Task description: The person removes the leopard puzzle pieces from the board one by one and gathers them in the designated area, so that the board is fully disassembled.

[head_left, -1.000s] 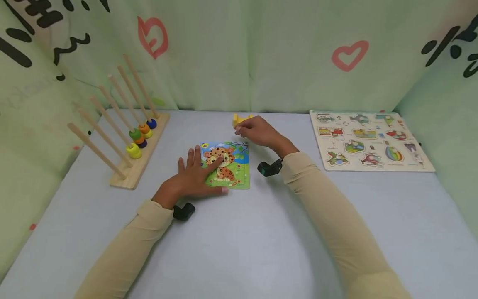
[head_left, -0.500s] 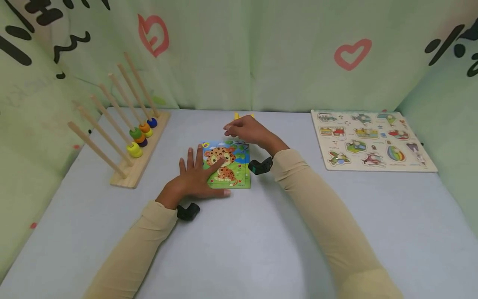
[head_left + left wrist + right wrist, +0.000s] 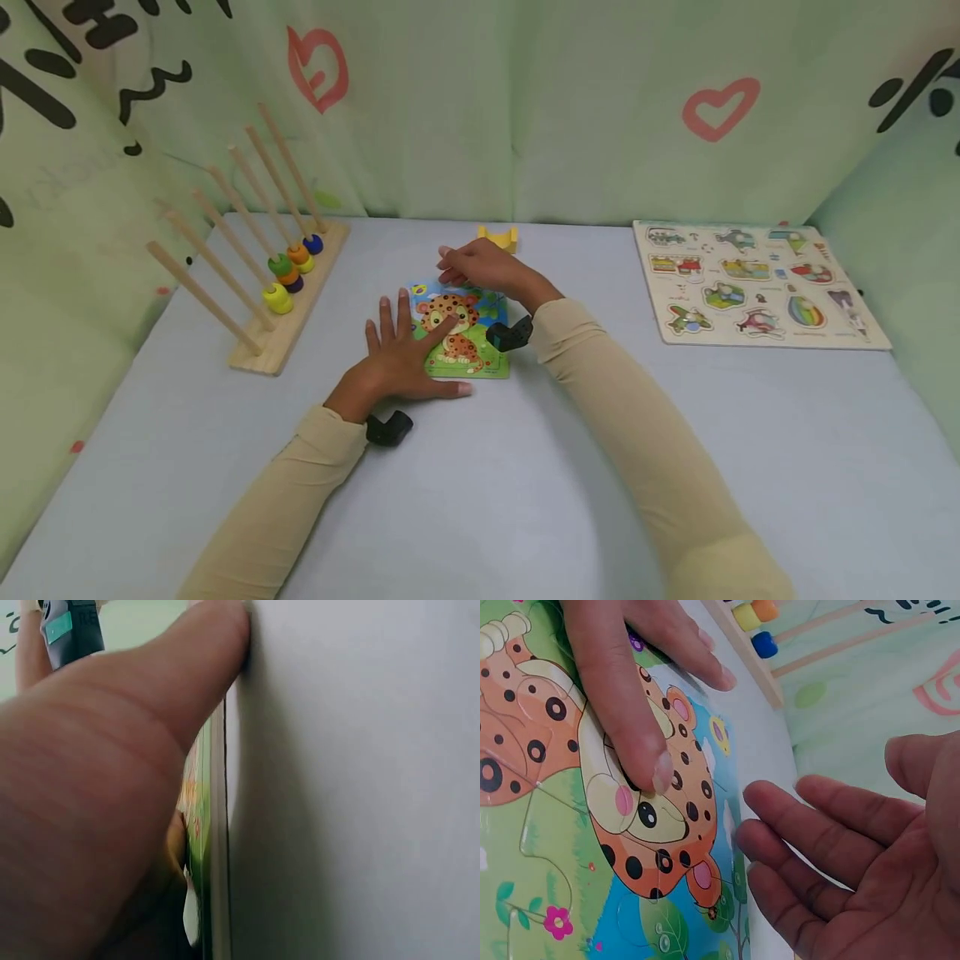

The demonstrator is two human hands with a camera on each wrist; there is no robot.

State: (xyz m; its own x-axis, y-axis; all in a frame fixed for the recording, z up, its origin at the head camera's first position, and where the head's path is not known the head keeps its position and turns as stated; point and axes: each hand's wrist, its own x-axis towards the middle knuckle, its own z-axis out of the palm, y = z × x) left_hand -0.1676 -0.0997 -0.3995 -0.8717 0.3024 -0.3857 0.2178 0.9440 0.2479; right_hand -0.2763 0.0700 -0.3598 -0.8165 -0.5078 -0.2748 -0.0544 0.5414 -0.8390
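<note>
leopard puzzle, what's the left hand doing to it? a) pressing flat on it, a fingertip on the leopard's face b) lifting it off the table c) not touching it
a: the left hand lies flat on the leopard puzzle, fingertip on the face in the right wrist view.

Head camera is looking forward and down across the worktop (image 3: 525,467). Both wrist cameras are sitting very close, sharing the leopard puzzle (image 3: 463,332).
</note>
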